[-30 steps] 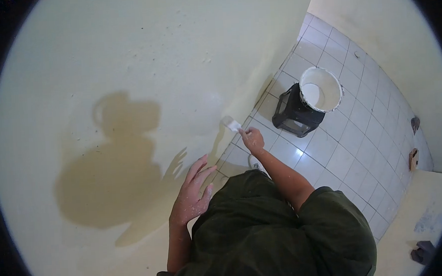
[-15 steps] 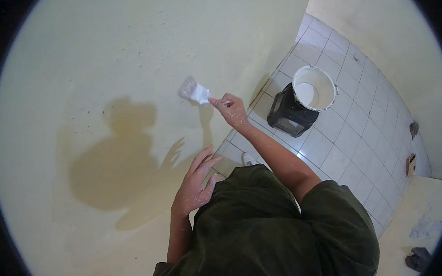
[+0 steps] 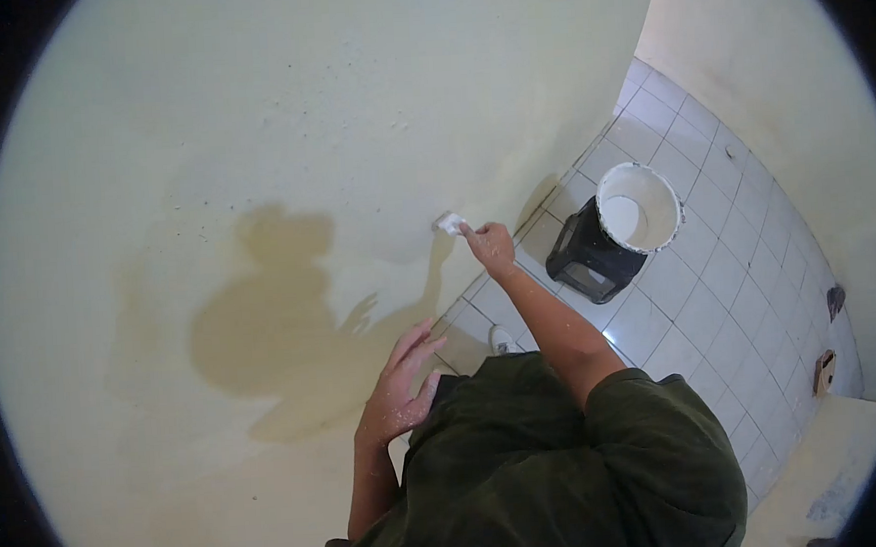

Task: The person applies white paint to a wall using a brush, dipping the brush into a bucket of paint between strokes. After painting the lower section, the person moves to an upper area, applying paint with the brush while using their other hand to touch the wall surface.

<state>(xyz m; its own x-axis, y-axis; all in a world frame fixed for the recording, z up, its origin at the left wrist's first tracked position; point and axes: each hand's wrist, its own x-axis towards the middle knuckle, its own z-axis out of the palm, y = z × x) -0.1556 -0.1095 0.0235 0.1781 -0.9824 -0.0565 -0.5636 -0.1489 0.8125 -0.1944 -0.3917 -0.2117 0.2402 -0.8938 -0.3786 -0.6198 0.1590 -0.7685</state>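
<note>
A paintbrush (image 3: 448, 223) with white paint on it is gripped in my right hand (image 3: 492, 247). Its bristle end lies against the pale yellow wall (image 3: 253, 144), low down near the floor line, and most of the handle is hidden in my fist. My left hand (image 3: 400, 386) is raised in front of my body, fingers spread and holding nothing. White paint specks dot the skin of both hands. To the right, a bucket (image 3: 641, 207) with white paint inside and a crusted rim stands on a black stool (image 3: 586, 256).
White tiles cover the floor (image 3: 731, 288). My white shoe (image 3: 502, 339) shows beside the wall's foot. A small brown box (image 3: 826, 372) and a dark crumpled thing (image 3: 836, 301) lie at the far right. Small bumps and specks mark the wall, where my shadow falls.
The paintbrush in my right hand has moved down and right along the wall, and less of its bristles shows. My left hand stays spread, slightly lower. The view has shifted a little.
</note>
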